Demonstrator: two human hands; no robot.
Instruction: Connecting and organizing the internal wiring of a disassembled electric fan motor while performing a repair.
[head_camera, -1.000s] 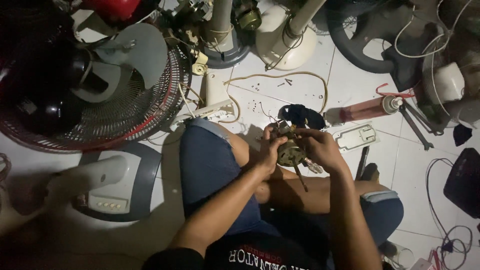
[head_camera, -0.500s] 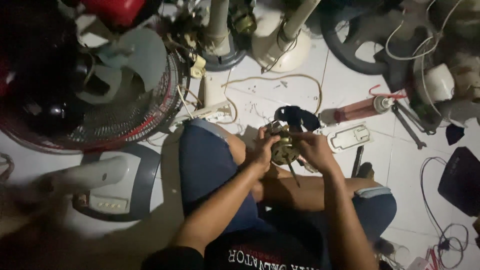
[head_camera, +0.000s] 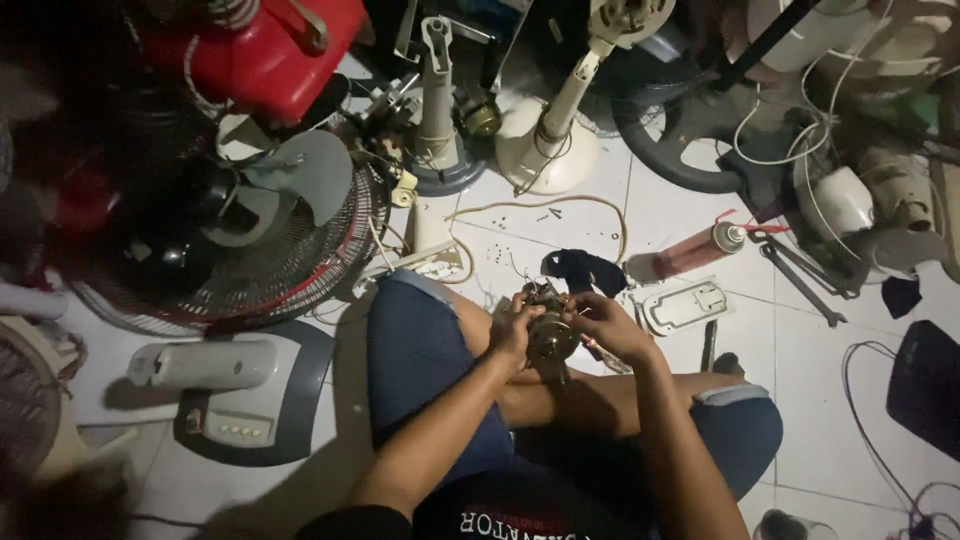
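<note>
Fan motor: small, brass-coloured, round-bodied, with a shaft pointing down toward the lap; held above the crossed legs of a person seated on the tiled floor, raised clear of the knees so both sides can be reached. Left hand: closed around the motor's left side, apparently steadying it. Right hand: fingers curled on the motor's right side and top, gripping it; whether a small tool or part is pinched there cannot be told. Dark cloth: crumpled on the floor just beyond the motor. White cover plate: flat on the floor to the right of the hands, near the right knee. Screwdriver: dark, lying just beside the plate, within the right hand's reach. Oil bottle: reddish, on its side, past the plate. Pliers: dark, on the floor right of the bottle. Loose screws: scattered on the tiles beyond the cloth, apart from the tools. Fan guard: wire cage with grey blades, lying at the left, touching the left knee. Grey fan base: flat on the floor toward the left near corner. Cream fan stands: upright at the far edge of the floor. Red housing: far left corner.
</note>
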